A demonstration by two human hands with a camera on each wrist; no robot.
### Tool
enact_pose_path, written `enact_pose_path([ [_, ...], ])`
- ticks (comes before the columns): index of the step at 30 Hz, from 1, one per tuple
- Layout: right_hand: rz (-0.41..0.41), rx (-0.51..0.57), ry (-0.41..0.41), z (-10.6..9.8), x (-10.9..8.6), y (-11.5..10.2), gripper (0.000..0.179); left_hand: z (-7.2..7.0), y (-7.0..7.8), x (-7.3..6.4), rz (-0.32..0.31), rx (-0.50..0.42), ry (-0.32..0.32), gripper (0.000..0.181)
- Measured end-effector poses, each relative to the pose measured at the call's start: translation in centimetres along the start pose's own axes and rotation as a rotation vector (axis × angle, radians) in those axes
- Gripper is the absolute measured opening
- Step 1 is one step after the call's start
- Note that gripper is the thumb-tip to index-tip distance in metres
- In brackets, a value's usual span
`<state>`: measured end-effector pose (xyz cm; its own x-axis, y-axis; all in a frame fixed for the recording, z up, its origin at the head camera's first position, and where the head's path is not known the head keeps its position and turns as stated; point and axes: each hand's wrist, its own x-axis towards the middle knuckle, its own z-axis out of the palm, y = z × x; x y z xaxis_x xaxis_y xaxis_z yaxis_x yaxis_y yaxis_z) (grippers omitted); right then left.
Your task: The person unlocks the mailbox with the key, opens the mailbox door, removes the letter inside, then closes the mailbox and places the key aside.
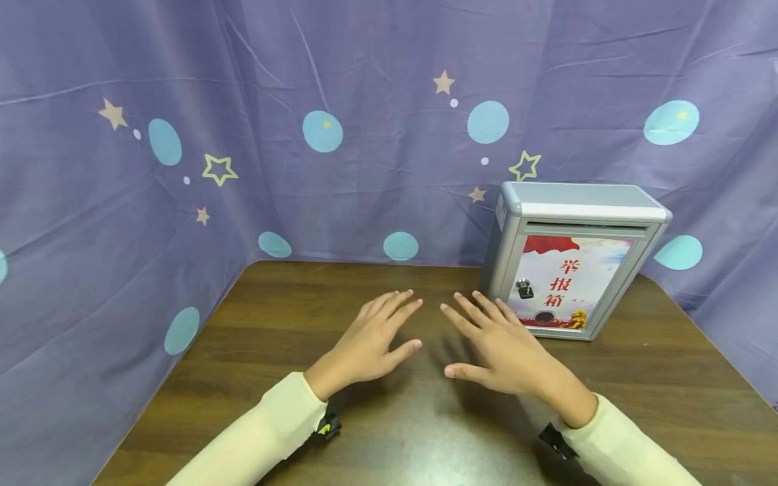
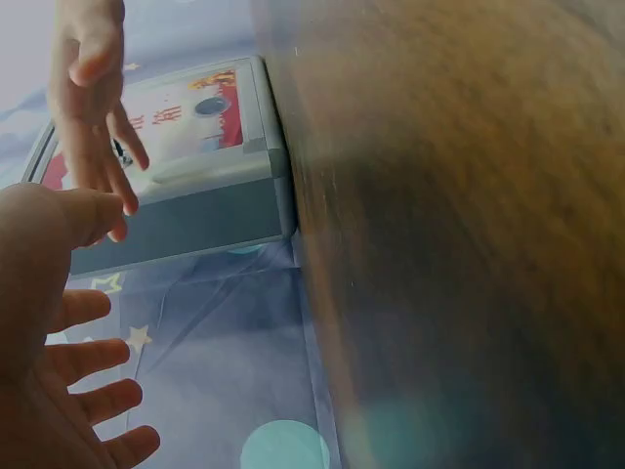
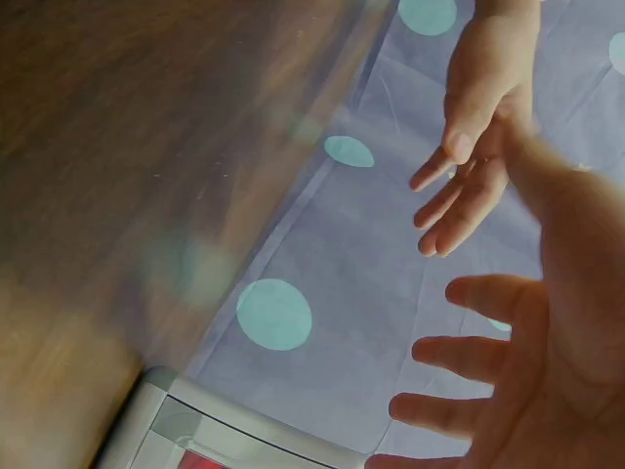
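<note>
Right grip (image 1: 503, 349) hovers near the slotted box (image 1: 568, 266), contents hidden.

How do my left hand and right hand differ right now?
Your right hand is nearer the gray box; your left hand is farther off. In the head view, the left hand points up and right, the right hand up and left. Both are open, empty and above the table.

Right hand (image 1: 506, 351) hides box's (image 1: 574, 270) lower left corner from us in head view; bottom edge cuts sleeves (image 1: 255, 428). Label (image 1: 501, 211) too small for us to read. Right wrist view crops box; table (image 3: 127, 176) looks blurred.
</note>
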<state>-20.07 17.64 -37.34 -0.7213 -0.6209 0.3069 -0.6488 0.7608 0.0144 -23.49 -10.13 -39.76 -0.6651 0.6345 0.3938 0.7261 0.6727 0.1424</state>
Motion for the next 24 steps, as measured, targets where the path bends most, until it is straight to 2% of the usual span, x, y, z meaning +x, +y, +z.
enact_pose_path([
  [5, -0.015, -0.007, 0.083, -0.9, 0.2, 0.4, 0.083, 0.4, -0.3, 0.8, -0.037, -0.107, 0.050, 0.063],
  [11, -0.027, 0.021, 0.202, -2.4, 0.4, 1.1, 0.072, 0.9, -0.6, 2.5, -0.062, -0.259, 0.123, 0.057],
  [18, -0.067, 0.077, 0.470, -3.1, 0.2, 2.5, 0.056, 1.3, 0.2, 4.7, -0.058, -0.352, 0.195, 0.054],
  [24, -0.093, 0.073, 0.696, -3.6, -0.2, 4.0, 0.057, 1.8, 1.7, 6.4, -0.047, -0.394, 0.250, 0.053],
])
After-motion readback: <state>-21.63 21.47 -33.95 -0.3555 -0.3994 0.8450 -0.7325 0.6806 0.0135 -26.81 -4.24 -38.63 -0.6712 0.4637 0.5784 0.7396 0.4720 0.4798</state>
